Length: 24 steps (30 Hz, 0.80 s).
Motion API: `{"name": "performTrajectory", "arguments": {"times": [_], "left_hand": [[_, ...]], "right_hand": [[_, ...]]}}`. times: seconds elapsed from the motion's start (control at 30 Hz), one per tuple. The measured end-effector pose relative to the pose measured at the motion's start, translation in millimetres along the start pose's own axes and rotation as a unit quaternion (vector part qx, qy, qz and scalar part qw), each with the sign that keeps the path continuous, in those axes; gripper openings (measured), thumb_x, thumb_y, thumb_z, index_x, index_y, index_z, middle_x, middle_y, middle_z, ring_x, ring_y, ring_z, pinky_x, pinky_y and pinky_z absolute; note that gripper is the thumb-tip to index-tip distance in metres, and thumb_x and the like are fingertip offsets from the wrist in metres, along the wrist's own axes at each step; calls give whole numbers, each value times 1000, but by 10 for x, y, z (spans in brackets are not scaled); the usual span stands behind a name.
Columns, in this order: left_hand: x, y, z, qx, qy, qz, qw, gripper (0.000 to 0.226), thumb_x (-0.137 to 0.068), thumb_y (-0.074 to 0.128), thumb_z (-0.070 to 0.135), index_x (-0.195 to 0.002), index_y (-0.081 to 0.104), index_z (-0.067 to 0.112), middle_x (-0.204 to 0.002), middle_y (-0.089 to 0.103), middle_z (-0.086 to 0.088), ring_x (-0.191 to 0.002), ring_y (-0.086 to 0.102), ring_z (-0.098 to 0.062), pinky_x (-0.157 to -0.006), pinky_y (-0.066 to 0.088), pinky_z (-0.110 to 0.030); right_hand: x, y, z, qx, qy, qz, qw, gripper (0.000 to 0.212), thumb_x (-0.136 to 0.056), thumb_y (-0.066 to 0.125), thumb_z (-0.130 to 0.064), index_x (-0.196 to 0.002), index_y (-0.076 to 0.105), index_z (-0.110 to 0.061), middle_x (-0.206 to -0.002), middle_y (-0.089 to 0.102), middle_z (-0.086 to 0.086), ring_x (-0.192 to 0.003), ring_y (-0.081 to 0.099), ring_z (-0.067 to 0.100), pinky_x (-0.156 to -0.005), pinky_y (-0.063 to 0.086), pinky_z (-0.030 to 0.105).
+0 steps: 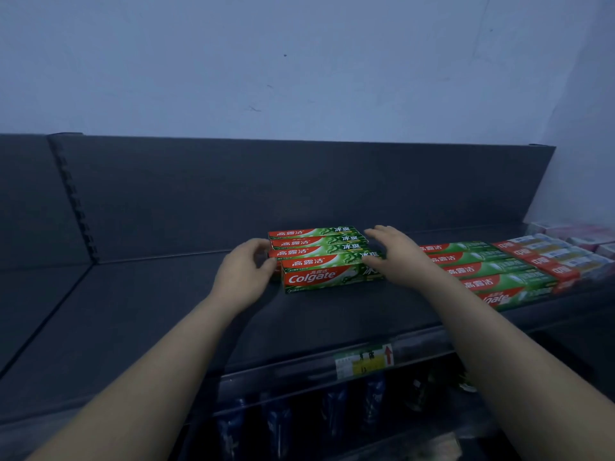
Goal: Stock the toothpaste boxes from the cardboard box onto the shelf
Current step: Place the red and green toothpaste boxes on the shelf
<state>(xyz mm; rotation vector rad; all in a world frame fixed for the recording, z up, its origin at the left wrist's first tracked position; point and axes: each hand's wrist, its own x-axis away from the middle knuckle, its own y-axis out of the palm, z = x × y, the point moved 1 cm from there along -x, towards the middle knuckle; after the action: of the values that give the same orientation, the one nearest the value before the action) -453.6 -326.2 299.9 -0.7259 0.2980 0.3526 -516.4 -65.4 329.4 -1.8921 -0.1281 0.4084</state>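
Observation:
Several green and red Colgate toothpaste boxes (319, 254) lie side by side in a row on the dark shelf (139, 314), near its middle. My left hand (244, 274) touches the left ends of these boxes, fingers slightly bent against them. At the right ends, my right hand (396, 254) presses with straight, spread fingers. Both forearms reach in from below. The cardboard box is out of view.
A second row of green toothpaste boxes (492, 274) lies to the right, then red and white boxes (549, 257) and pink ones at the far right. A price label (364, 361) sits on the shelf's front rail. Dark blue tubes (279, 424) stand on the shelf below.

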Motion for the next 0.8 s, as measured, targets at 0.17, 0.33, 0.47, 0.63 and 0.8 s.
{"name": "performTrajectory", "arguments": {"times": [0.17,0.33,0.47,0.63,0.8], "left_hand": [[103,-62,159,-48,69,-21,996,40,-92,59,28,-131,53,20,-126,57,2,-117,54,-16,-96,44,-32],[267,-88,287,-51,133,-53,988,40,-91,59,28,-130,54,20,-126,57,2,-116,53,-18,-96,44,-34],[435,-83,358,-29,196,-90,976,38,-90,61,27,-127,58,17,-126,59,0,-115,55,-18,-95,45,-34],[762,-37,448,12,258,-167,952,39,-88,63,24,-126,59,14,-128,60,-3,-117,54,-18,-98,41,-29],[1357,138,561,54,295,-256,919,39,-91,60,27,-129,55,16,-126,57,-1,-117,52,-17,-92,37,-23]], "right_hand": [[304,-104,-63,21,3,23,1000,58,-94,56,-33,-147,35,-20,-156,27,5,-147,16,22,-118,15,42],[757,-187,-173,26,37,40,998,58,-93,58,-29,-146,38,-16,-154,31,8,-145,21,24,-117,15,33],[1213,-182,-291,21,77,67,995,58,-92,59,-30,-144,40,-15,-152,35,9,-142,27,21,-117,19,32],[1977,-111,-476,18,150,100,983,56,-91,61,-27,-142,44,-13,-149,39,9,-141,31,22,-116,21,31],[2955,-14,-644,31,259,98,961,55,-94,57,-29,-144,40,-18,-153,35,7,-143,25,21,-116,20,33]]}}
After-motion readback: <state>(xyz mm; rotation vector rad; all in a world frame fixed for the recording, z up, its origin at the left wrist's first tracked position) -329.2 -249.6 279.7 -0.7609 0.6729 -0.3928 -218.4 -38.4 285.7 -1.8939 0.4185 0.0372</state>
